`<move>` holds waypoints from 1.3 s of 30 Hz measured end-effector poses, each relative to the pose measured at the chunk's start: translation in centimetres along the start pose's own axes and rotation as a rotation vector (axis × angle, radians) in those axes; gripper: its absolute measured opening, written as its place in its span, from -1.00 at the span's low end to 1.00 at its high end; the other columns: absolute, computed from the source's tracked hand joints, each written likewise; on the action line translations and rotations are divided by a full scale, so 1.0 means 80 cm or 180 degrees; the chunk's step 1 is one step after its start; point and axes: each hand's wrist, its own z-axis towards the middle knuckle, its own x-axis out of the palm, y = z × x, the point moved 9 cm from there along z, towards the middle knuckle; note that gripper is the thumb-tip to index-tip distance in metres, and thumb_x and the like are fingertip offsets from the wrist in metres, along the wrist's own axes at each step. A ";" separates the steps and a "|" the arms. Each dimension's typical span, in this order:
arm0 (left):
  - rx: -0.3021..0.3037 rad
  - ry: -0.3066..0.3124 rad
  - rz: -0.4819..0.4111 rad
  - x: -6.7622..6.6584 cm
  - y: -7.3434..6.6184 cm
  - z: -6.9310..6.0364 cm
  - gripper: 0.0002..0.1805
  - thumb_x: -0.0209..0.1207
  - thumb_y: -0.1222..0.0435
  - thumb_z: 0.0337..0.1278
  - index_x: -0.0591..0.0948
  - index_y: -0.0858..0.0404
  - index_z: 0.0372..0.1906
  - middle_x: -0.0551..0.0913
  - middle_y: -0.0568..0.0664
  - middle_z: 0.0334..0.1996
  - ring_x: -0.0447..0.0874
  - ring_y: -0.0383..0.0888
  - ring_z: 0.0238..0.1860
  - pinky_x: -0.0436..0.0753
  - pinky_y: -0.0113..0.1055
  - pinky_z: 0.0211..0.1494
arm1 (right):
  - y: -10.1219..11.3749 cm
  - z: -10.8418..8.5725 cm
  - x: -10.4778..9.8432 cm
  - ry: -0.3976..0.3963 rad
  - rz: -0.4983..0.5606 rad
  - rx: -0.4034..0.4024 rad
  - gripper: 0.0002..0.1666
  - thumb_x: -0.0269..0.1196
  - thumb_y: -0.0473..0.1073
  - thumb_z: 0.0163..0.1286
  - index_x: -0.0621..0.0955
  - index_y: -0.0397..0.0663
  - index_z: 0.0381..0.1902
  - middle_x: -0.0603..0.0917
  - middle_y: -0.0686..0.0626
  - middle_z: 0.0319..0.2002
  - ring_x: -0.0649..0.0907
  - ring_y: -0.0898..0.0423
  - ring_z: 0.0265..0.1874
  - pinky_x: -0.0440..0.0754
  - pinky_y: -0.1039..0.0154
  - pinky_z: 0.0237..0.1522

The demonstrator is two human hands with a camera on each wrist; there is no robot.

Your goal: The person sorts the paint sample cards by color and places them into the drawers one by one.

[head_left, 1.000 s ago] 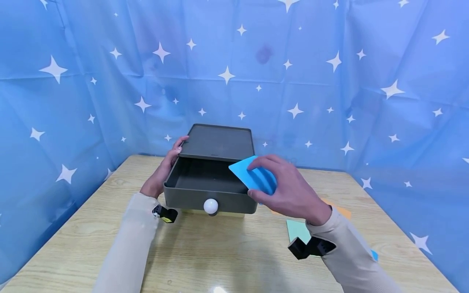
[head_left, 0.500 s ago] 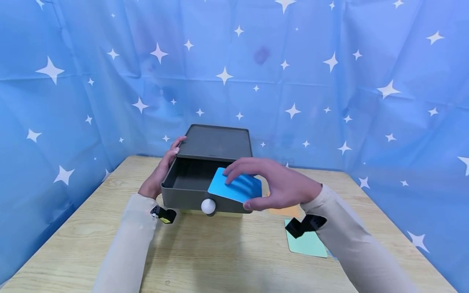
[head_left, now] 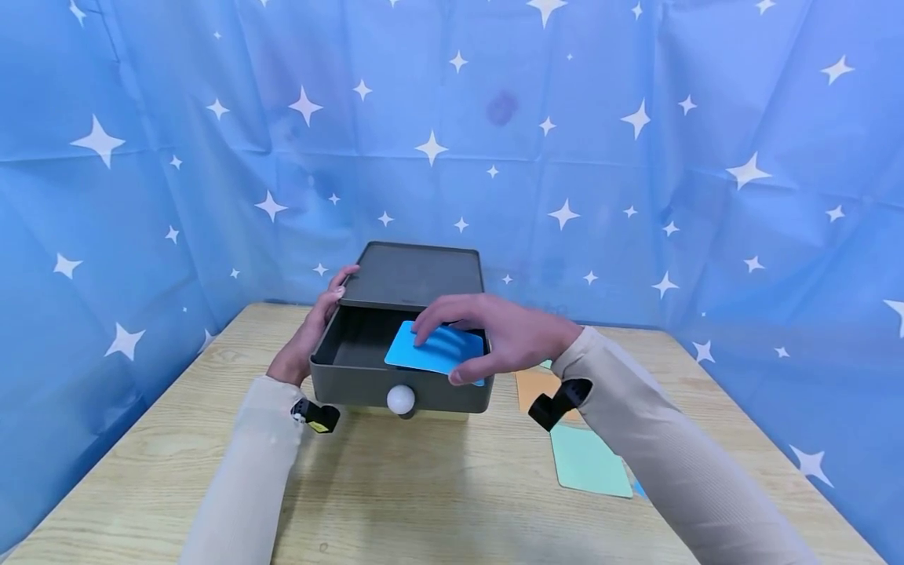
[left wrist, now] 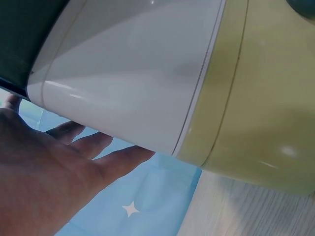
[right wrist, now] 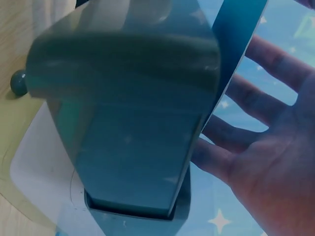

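Observation:
A dark grey drawer (head_left: 360, 386) with a white knob (head_left: 400, 399) is pulled out from the top of a small drawer unit (head_left: 424, 275). My left hand (head_left: 309, 337) rests against the unit's left side. In the left wrist view, its extended fingers (left wrist: 125, 160) lie along the pale side wall (left wrist: 133, 98). My right hand (head_left: 508, 333) pinches a blue card (head_left: 410, 351) over the right part of the drawer, fingers on top and thumb at the near edge. The right wrist view shows the card (right wrist: 241, 34) edge-on beside the drawer.
Right of the unit, an orange card (head_left: 531, 386) and a light green card (head_left: 589, 464) lie on the wooden table (head_left: 424, 502). A bit of blue (head_left: 639, 489) shows by my right sleeve. A blue star-patterned curtain (head_left: 395, 180) hangs behind.
My right hand has moved left with the blue card, from the drawer's right edge to over its interior. The card has turned from steeply tilted to flatter. My left hand stays put.

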 end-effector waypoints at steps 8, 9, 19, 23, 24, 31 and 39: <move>0.0001 -0.0008 -0.0022 0.000 -0.005 -0.002 -0.38 -0.49 -0.08 0.52 -0.15 -0.27 0.60 -0.32 -0.09 0.64 -0.31 0.11 0.59 -0.07 0.40 0.50 | -0.011 0.006 0.001 0.0073 -0.0184 0.0171 -0.49 0.34 -0.09 0.27 0.57 0.24 0.19 0.50 0.10 0.28 0.45 0.07 0.21 0.51 0.04 0.24; 0.0003 -0.0004 -0.0019 0.000 -0.005 -0.003 -0.38 -0.49 -0.08 0.52 -0.15 -0.28 0.60 -0.32 -0.09 0.64 -0.31 0.12 0.59 -0.07 0.41 0.50 | -0.013 0.007 0.001 0.0077 -0.0222 0.0208 -0.49 0.34 -0.08 0.27 0.57 0.26 0.19 0.50 0.10 0.27 0.45 0.07 0.20 0.51 0.06 0.22; 0.0041 0.0000 -0.0043 -0.001 -0.005 -0.004 -0.38 -0.49 -0.10 0.51 -0.14 -0.27 0.60 -0.26 -0.05 0.64 -0.21 0.16 0.57 0.08 0.33 0.47 | -0.014 0.011 0.001 0.0000 -0.0316 0.0269 -0.52 0.25 -0.15 0.34 0.56 0.11 0.23 0.52 0.03 0.32 0.50 -0.02 0.28 0.49 -0.03 0.34; 0.0011 0.0021 -0.0005 -0.001 -0.002 -0.002 -0.38 -0.49 -0.12 0.51 -0.14 -0.28 0.60 -0.25 -0.06 0.63 -0.18 0.16 0.56 0.12 0.31 0.46 | -0.015 0.007 -0.003 -0.0138 -0.0203 0.0289 -0.56 0.23 -0.22 0.35 0.59 0.04 0.20 0.57 0.00 0.27 0.53 -0.02 0.27 0.47 -0.05 0.39; 0.0001 0.0017 0.0007 -0.001 -0.001 -0.001 -0.38 -0.49 -0.12 0.51 -0.13 -0.28 0.60 -0.24 -0.07 0.63 -0.17 0.16 0.56 0.13 0.31 0.46 | -0.015 0.006 -0.005 -0.0174 -0.0209 0.0301 -0.56 0.24 -0.23 0.35 0.59 0.04 0.19 0.59 0.00 0.25 0.54 0.00 0.26 0.48 -0.05 0.38; 0.0006 -0.0010 0.0026 0.001 -0.001 -0.001 -0.38 -0.49 -0.12 0.51 -0.14 -0.29 0.60 -0.26 -0.05 0.63 -0.20 0.17 0.57 0.09 0.36 0.46 | -0.019 -0.007 -0.015 -0.0388 -0.0155 0.0387 -0.57 0.25 -0.26 0.34 0.60 0.00 0.18 0.63 0.01 0.20 0.56 -0.01 0.27 0.51 -0.04 0.35; -0.0010 -0.0001 0.0037 0.001 -0.001 -0.001 -0.38 -0.48 -0.13 0.51 -0.13 -0.30 0.60 -0.24 -0.05 0.63 -0.19 0.16 0.56 0.11 0.31 0.45 | -0.021 -0.038 -0.042 -0.0681 -0.0129 0.0387 -0.64 0.27 -0.32 0.35 0.62 -0.06 0.10 0.66 -0.06 0.10 0.62 -0.06 0.16 0.59 0.00 0.27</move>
